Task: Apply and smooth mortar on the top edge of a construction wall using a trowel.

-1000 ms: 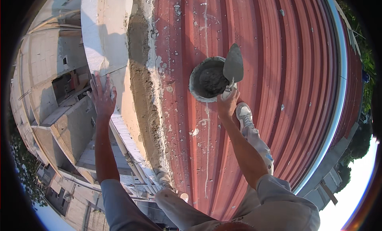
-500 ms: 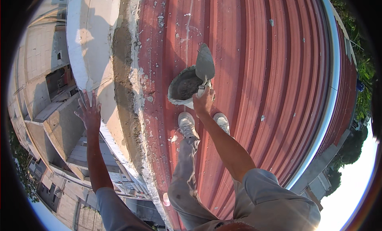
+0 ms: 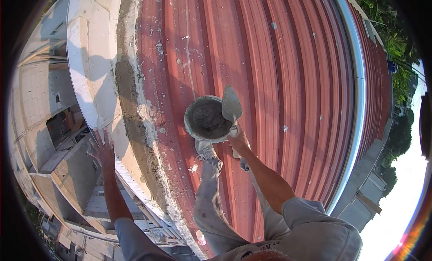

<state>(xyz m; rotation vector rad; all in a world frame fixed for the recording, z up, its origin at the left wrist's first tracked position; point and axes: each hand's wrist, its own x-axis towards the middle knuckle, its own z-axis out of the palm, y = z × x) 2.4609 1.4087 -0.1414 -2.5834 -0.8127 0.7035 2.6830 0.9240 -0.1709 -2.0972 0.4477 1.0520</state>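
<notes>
My right hand (image 3: pixel 239 138) is closed around the handle of a trowel (image 3: pixel 232 106), right at the rim of a round bucket. The trowel's blade, coated in grey mortar, points away from me and overlaps the bucket's right side. Wet grey mortar (image 3: pixel 208 119) partly fills the bucket (image 3: pixel 189 129), which hides part of my shoes. Whether my fingers also grip the rim cannot be made out. Off to the left, my left hand (image 3: pixel 102 149) has its fingers spread at the outer edge of the pale wall top (image 3: pixel 96 81), apparently resting there.
Red ribbed metal roofing (image 3: pixel 265 139) spreads under my feet and to the right, up to a pale metal edge (image 3: pixel 360 90). A strip of wet mortar (image 3: pixel 130 94) runs along the wall. Beyond it lies a drop to unfinished buildings (image 3: pixel 67 139). A small cup (image 3: pixel 200 236) stands near my leg.
In the picture, the bucket and trowel sit lower, nearer my feet, and the bucket's opening now faces up more fully. My left hand sits lower in the view, still spread at the wall edge.
</notes>
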